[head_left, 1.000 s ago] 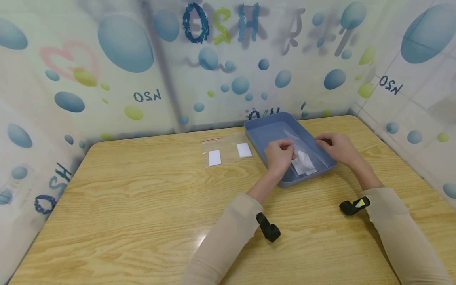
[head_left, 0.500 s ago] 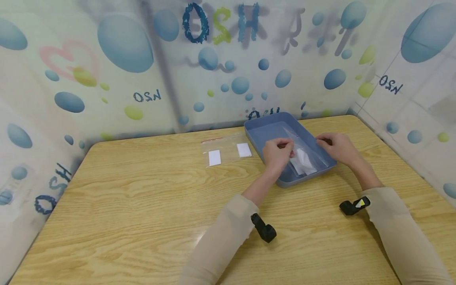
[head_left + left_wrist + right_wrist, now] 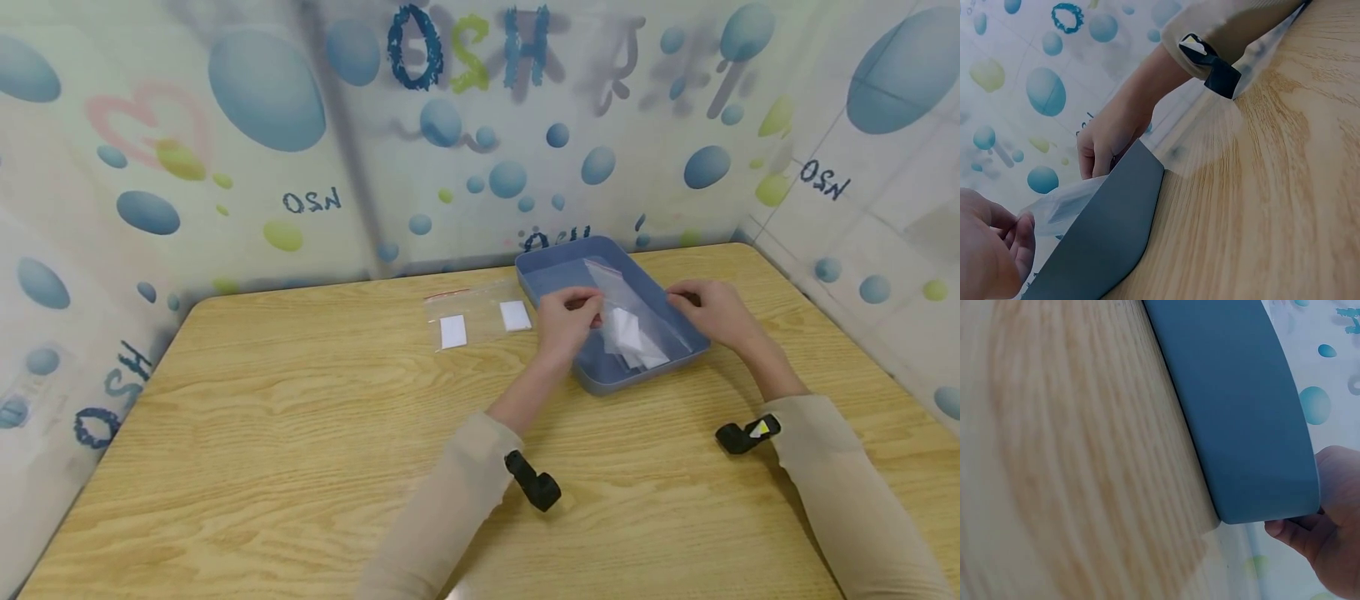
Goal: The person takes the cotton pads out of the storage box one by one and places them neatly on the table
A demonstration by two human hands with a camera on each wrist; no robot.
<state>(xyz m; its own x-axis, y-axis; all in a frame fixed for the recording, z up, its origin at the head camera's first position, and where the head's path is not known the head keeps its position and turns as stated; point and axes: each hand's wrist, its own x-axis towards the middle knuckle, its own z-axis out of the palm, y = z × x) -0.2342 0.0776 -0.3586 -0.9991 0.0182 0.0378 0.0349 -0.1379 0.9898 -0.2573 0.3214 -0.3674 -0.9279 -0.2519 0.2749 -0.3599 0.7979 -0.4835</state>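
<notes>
My left hand (image 3: 567, 323) is over the left side of a blue-grey tray (image 3: 558, 250), pinching the edge of a clear zip bag (image 3: 628, 325) between thumb and fingertips. White pieces show inside the bag, and more bag material lies beneath it in the tray. In the left wrist view that hand (image 3: 997, 247) has the bag's corner stretched out above the tray wall (image 3: 1113, 219). At the tray's right side my right hand (image 3: 711, 310) grips the rim; the right wrist view shows its fingers (image 3: 1297, 536) around the outer wall.
Left of the tray, another clear zip bag (image 3: 483, 312) with a red seal line lies flat on the wooden table (image 3: 300, 417), holding two white cards (image 3: 453, 332). A patterned curtain (image 3: 360, 150) stands close behind the tray. Each sleeve carries a black wrist camera (image 3: 534, 482).
My left hand has moved left, drawing the bag with it, so more of the bag and its seal end now show. The right hand stays at the rim.
</notes>
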